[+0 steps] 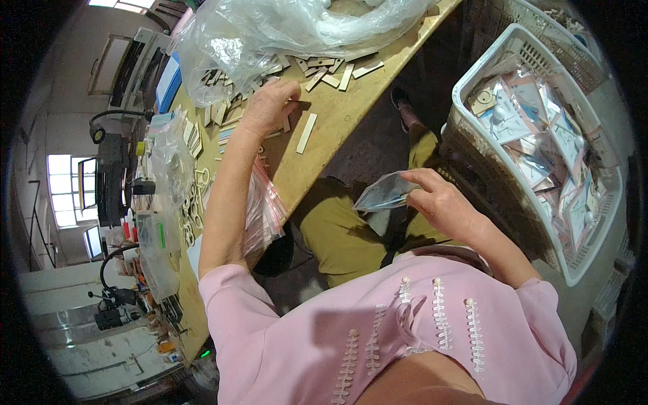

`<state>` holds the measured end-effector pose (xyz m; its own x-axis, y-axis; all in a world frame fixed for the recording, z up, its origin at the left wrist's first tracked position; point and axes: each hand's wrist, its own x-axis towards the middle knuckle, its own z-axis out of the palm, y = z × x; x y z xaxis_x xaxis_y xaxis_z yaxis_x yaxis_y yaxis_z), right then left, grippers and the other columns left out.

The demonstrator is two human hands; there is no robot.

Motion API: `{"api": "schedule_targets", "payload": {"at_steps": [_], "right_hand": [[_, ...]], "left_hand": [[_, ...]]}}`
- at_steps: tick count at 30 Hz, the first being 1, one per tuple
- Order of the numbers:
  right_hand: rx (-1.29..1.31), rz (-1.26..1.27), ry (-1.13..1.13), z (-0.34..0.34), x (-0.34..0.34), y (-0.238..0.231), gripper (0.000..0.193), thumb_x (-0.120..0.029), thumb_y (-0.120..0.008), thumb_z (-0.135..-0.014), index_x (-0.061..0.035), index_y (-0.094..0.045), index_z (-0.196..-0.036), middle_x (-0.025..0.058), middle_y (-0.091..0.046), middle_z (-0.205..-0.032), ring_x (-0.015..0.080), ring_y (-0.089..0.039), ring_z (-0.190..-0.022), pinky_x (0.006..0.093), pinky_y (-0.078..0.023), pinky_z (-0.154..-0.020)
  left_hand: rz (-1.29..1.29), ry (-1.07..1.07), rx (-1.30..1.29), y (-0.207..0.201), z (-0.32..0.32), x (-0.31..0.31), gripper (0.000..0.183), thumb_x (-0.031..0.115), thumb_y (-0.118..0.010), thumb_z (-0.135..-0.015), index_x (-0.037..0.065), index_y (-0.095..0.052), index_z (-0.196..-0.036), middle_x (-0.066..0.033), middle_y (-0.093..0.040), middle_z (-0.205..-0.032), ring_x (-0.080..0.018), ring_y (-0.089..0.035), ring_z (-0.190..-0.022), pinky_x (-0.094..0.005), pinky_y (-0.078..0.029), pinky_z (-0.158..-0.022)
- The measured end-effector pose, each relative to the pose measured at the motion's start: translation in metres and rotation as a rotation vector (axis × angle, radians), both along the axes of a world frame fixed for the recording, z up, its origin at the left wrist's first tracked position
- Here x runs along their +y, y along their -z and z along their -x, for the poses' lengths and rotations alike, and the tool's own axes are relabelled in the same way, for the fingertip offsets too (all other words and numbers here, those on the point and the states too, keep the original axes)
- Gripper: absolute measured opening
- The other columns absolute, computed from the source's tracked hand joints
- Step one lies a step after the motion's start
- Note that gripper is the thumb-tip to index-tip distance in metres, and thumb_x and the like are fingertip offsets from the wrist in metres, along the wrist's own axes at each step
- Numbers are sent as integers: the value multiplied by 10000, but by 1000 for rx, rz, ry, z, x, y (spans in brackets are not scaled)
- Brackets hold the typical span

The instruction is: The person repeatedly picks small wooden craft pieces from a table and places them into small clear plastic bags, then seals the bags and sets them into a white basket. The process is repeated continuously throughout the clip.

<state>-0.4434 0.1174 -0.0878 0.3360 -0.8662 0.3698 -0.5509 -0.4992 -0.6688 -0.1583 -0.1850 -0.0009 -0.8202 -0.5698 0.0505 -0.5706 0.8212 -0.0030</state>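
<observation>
My left hand (pixel 273 104) is over the table at the edge of a pile of thin wooden strips (pixel 314 67). Its fingers are curled together, and what they hold, if anything, is hidden. One pale strip (pixel 306 133) lies apart, just to the right of that hand. Above my lap, my right hand (pixel 442 202) pinches a small clear plastic bag (pixel 385 192) by its edge. Something flat and bluish shows inside the bag. Below my left wrist lies a stack of clear bags with reddish edges (pixel 265 209).
A white plastic basket (pixel 462 101) full of filled bags stands at the right, with another basket (pixel 560 40) behind it. A large clear plastic sack (pixel 270 30) covers the far table end. Ring-shaped wooden pieces (pixel 196 196) and desk lamps (pixel 121 295) are at the left.
</observation>
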Motion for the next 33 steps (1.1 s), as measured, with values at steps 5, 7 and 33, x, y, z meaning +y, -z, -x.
{"api": "schedule_targets", "payload": {"at_steps": [5, 7, 33], "right_hand": [[-10, 12, 23, 5, -3, 1, 139, 14, -760, -826, 37, -654, -913, 229, -630, -1311, 402, -626, -1200, 437, -564, -944], [-15, 13, 34, 8, -3, 0, 141, 10, -763, -825, 32, -654, -912, 228, -630, -1309, 403, -629, -1191, 437, -565, -939], [-132, 103, 160, 50, -33, -12, 142, 2, -753, -846, 14, -629, -914, 237, -618, -1339, 431, -621, -1186, 464, -541, -974]], "left_hand": [[-289, -360, 365, 22, 31, -3, 301, 231, -814, -886, 41, -719, -1099, -80, -753, -962, -163, -689, -858, -309, -538, -792], [-262, -434, 395, 27, 40, -8, 283, 240, -838, -818, 44, -759, -1006, -109, -760, -910, -214, -717, -828, -339, -559, -787], [-242, -130, 641, -26, 141, 57, 181, 114, -658, -980, 31, -740, -1119, -112, -761, -1040, -187, -721, -901, -311, -560, -785]]}}
